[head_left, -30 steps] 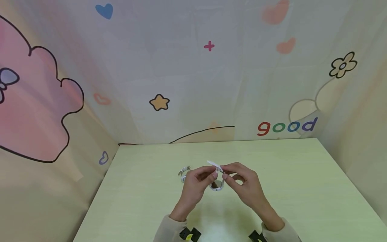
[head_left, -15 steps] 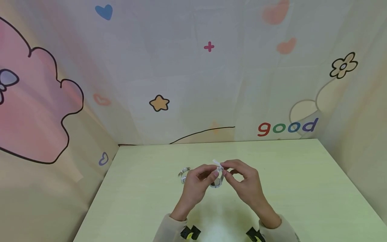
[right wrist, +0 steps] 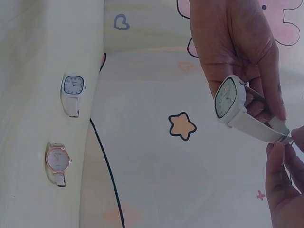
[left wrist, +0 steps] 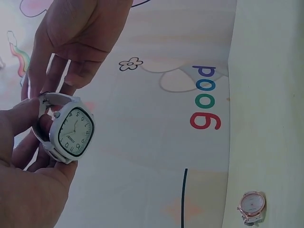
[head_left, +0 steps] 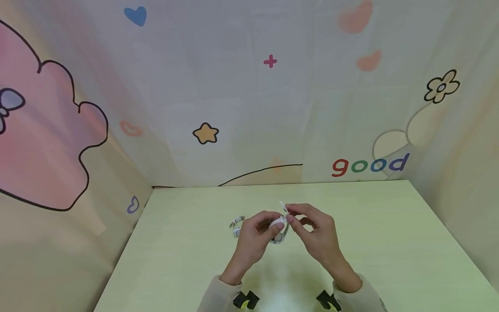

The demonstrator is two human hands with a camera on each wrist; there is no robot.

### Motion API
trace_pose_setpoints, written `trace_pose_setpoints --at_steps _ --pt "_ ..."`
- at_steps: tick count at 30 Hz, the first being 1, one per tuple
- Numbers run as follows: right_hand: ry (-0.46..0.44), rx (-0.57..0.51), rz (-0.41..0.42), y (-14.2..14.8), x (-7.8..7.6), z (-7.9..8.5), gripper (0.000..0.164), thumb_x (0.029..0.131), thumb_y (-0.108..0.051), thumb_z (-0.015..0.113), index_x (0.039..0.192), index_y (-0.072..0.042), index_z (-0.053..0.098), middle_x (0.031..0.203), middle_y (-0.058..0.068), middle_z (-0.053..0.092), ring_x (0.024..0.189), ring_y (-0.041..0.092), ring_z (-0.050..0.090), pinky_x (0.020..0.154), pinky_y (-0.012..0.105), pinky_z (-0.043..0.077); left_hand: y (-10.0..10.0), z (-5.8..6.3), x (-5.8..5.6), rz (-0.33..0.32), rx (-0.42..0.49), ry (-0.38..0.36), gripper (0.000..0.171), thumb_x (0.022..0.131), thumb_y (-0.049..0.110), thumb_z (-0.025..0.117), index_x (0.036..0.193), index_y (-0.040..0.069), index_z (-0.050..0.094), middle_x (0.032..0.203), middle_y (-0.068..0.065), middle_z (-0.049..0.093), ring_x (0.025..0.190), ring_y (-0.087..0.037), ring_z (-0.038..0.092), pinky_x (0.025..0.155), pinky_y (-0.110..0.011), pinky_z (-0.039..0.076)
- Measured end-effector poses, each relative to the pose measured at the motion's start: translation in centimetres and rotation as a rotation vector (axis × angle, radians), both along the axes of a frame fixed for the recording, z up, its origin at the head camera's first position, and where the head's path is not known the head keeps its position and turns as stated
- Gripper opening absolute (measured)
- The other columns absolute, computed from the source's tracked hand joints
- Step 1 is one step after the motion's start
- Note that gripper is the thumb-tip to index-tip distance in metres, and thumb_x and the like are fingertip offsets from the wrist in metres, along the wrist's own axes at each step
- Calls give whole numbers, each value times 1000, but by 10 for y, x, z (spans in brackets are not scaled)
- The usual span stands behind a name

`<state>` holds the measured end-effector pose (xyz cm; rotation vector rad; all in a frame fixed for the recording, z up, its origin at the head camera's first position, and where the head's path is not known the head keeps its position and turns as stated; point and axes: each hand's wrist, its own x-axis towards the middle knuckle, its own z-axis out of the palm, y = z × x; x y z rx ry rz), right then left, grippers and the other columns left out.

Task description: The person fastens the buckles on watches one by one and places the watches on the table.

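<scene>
A white wristwatch (left wrist: 76, 133) with a rounded-square dial is held up in front of me, its strap bent into a loop. My left hand (head_left: 251, 240) grips the watch and strap, thumb lying over the white band. Fingertips of my right hand (head_left: 317, 229) pinch the strap near its buckle (right wrist: 285, 138). In the head view a thin strap end (head_left: 283, 206) sticks up beside the right fingers. Whether the strap passes fully through the buckle is hard to see, as fingers cover part of it.
On the pale green table (head_left: 187, 260) lie a second white square-dial watch (right wrist: 73, 85) and a rose-gold round watch (right wrist: 58, 159) with a white strap. A printed cloth (head_left: 241, 86) hangs behind the table and along its sides.
The strap's free end has turned from leaning left to standing nearly upright by my right fingers. More white band now shows under my left thumb. The other watch stays put.
</scene>
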<state>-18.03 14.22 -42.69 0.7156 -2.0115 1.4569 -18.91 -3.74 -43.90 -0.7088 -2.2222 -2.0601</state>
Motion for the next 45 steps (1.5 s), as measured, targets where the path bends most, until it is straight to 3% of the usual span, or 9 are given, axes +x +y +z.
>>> trace_pose_setpoints --at_steps 4,8,13,21,28,40,45 --pt "71 64 -32 -2 -2 3 37 84 10 68 118 -6 68 107 11 72 90 8 65 65 17 54 -1 2 0 3 2 6 20 94 18 67 112 7 69 108 -14 69 92 -18 63 81 -22 53" --pt "99 85 -40 -3 -3 5 38 84 11 67 117 -7 69 106 10 71 89 8 64 72 15 52 -1 4 1 7 1 9 20 94 18 67 110 7 70 107 -13 69 90 -15 62 79 -22 53" --pt "82 70 -42 -4 -2 5 31 85 9 68 113 -5 69 100 10 70 88 7 63 76 15 52 -1 5 3 -6 7 10 19 94 17 66 110 6 69 108 -15 69 93 -10 63 81 -21 54" --pt "94 79 -61 -1 -2 6 30 85 10 66 111 -4 71 99 7 69 86 6 62 75 14 51 0 6 4 -18 32 -4 21 97 15 63 113 1 65 111 -19 65 98 -13 63 86 -21 53" --pt "62 74 -73 1 0 4 26 85 10 65 102 -8 75 96 4 66 82 4 60 70 12 51 2 6 6 -16 38 -59 22 98 19 61 115 5 62 115 -13 63 104 -14 62 91 -22 52" --pt "14 88 -49 3 2 4 25 85 13 64 94 -6 75 95 6 64 82 6 59 74 11 51 3 3 6 10 51 -45 23 98 18 61 116 3 60 112 -14 62 98 -12 59 89 -18 50" --pt "16 97 -64 -1 7 12 24 81 18 63 89 -2 75 91 10 64 77 8 59 70 10 49 3 2 7 6 60 -50 22 98 18 61 115 4 60 112 -14 62 100 -18 59 90 -18 50"
